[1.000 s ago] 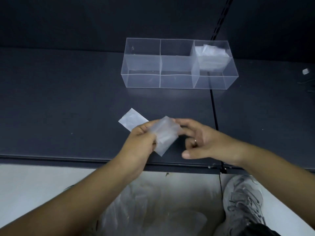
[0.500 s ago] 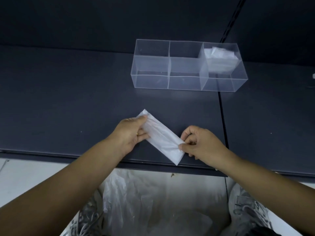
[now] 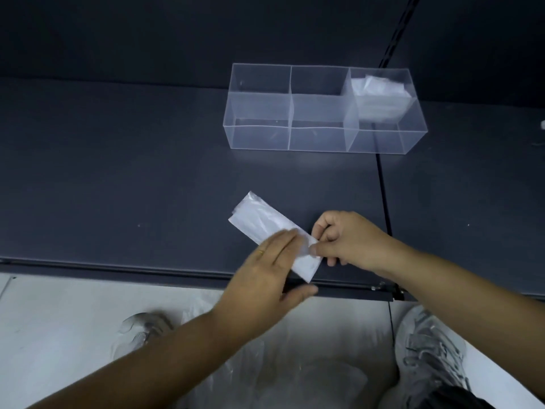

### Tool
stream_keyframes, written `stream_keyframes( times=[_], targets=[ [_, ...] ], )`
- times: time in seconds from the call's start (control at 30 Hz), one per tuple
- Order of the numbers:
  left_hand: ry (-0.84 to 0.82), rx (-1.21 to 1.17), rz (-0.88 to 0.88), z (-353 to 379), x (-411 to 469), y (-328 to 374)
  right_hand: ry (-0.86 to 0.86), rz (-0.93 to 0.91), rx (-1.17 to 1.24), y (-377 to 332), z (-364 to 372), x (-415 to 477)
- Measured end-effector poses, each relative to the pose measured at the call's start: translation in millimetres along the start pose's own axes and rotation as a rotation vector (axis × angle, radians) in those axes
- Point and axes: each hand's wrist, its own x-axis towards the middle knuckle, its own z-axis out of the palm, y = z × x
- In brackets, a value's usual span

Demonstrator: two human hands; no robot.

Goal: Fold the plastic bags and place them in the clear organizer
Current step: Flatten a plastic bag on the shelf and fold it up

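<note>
Bag [image 3: 259, 219] is laid flat on bench [image 3: 118, 172], near its edge. It is pressed by flat left hand [image 3: 265, 273], likely to set the crease. Near end is pinched by right hand [image 3: 348, 240]. Organizer [image 3: 256, 137] is kept far right.

- Likely a shop or stockroom, not a home.
- Dark metal shelf [image 3: 147, 172] with matching back panel [image 3: 147, 33].
- Slotted upright rail [image 3: 402, 28] between panels, retail-racking type.
- Clear organizer [image 3: 259, 137] on the shelf.
- Pale hard floor [image 3: 59, 320] below.
</note>
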Motion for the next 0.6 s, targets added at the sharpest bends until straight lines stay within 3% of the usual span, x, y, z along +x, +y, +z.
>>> stream_keyframes(
  times=[0.13,0.23,0.4,0.5,0.6],
  targets=[
    [0.046,0.028,-0.007,6,-5,-3,-0.103,0.094,0.258,-9,-4,-11],
    [0.126,-0.157,-0.092,-3,0,-6,-0.187,0.075,0.469,-20,-10,-23],
    [0.126,-0.354,-0.279,-18,7,-13,0.031,-0.211,0.127,-22,-17,-16],
    [0.094,-0.471,-0.366,-23,18,-18,-0.07,-0.229,0.167,-19,-1,-5],
    [0.074,-0.518,-0.432,-24,29,-22,0.031,-0.181,0.229,-16,18,7]
  ],
)
